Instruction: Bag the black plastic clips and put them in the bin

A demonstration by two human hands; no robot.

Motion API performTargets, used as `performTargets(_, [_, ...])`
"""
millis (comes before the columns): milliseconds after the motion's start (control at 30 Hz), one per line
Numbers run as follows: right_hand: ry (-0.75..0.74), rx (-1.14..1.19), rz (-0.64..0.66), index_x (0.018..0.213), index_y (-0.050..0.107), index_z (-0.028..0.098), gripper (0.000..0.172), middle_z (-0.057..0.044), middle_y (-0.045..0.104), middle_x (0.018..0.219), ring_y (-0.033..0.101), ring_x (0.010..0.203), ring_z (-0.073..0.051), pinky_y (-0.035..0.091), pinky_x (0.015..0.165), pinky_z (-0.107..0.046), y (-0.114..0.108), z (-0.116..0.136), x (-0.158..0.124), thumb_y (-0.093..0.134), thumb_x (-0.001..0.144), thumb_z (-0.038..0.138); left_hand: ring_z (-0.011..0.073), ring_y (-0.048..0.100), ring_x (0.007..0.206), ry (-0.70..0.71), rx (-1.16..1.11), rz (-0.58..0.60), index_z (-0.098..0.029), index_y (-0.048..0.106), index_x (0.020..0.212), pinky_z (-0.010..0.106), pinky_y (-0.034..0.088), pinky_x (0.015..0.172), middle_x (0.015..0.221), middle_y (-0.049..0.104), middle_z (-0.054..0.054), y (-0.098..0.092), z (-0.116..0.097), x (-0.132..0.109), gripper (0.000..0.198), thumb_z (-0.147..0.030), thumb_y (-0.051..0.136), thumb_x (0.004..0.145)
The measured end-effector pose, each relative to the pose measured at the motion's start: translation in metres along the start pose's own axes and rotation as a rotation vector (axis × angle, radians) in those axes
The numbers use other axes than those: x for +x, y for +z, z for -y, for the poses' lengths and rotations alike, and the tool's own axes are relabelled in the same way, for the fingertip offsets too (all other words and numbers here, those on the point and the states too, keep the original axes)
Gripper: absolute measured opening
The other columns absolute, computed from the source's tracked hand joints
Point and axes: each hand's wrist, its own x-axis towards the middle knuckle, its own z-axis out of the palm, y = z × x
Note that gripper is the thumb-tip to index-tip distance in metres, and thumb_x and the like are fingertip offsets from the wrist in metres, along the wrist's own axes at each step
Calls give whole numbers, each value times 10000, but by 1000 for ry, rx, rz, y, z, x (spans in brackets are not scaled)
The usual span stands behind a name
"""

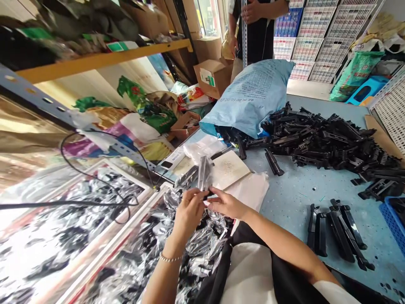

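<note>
A clear plastic bag (205, 173) with a dark elongated part inside stands up from my left hand (189, 207), whose fingers are closed around its near end. A beaded bracelet circles that wrist. My right hand (228, 205) reaches in from the right with its fingers stretched and slightly apart, the tips at the same end of the bag. What lies between the fingertips is partly hidden. Below both hands, many bagged black parts (202, 242) fill a crate. Just beyond lie a flat pale board (230, 169) and white plastic sheets (253, 190).
Loose black plastic parts (325, 139) form a large heap on the blue table (284, 198), beside a blue sack (253, 97). Several parts (337, 232) lie grouped at right near a blue basket (394, 219). Another crate (144, 183) stands left. A person (257, 29) stands behind.
</note>
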Motion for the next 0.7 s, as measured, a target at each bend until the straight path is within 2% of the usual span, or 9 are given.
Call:
performTargets(67, [38,-57,36,1216,721,237,530,-164,685,1294,671,1202,-362,543,1013,-531,4,-10,6,861,713,331,204,654,956,-177,38,21,-176,706,1076,309,567,804,1092,610,111,15,36,-11,271,-121,485,929])
performTargets(167, [77,-158,73,1110,770,294,369,-181,715,1214,685,1176,-371,544,1019,-572,0,-16,-11,825,746,312,228,639,1006,-380,56,12,-172,715,970,347,546,876,1098,612,115,33,74,-18,284,-103,458,874])
performTargets(300, [122,-272,83,1101,778,320,255,-123,755,1118,720,1088,-320,585,969,-490,-21,-5,-58,724,855,360,271,603,1098,-534,91,-44,-179,712,922,407,507,973,1128,613,129,38,89,-11,308,-89,430,834])
performTargets(400, [129,-414,30,1178,748,262,301,-75,744,1174,720,1067,-253,581,960,-385,-49,13,-102,640,915,363,309,566,1197,-555,91,11,-166,727,981,478,480,1033,1250,578,167,36,82,-5,316,-93,459,829])
performTargets(467, [128,-582,-59,1213,724,233,317,-69,727,1221,721,1044,-217,571,955,-342,-71,30,-137,602,935,328,378,505,1289,-551,137,40,-170,733,1033,618,416,1071,1391,517,190,35,71,-4,309,-118,506,830])
performTargets(533, [156,-827,-225,1244,696,238,320,-72,716,1254,711,1081,-211,552,969,-333,-93,47,-178,541,968,280,468,415,1366,-537,186,18,-173,725,1085,766,335,1044,1525,414,205,36,56,-4,318,-141,533,833])
performTargets(600, [294,-1143,-443,1249,676,229,319,-101,723,1233,711,1096,-242,551,939,-358,-109,61,-216,465,1012,257,515,363,1394,-499,202,-56,-172,713,1121,825,297,1014,1576,358,208,43,35,-3,318,-165,538,855])
performTargets(633, [413,-1303,-542,1230,674,202,318,-132,733,1182,723,1060,-271,560,892,-377,-114,64,-232,437,1034,282,507,385,1380,-456,180,-89,-168,709,1129,812,309,1021,1547,397,211,48,22,-2,306,-181,541,874])
performTargets(700, [688,-1542,-665,1183,669,119,391,-197,740,1040,746,924,-327,566,764,-403,-120,63,-252,423,1056,395,434,498,1288,-317,66,-87,-161,706,1125,714,388,1045,1376,549,202,65,-13,1,270,-226,542,922])
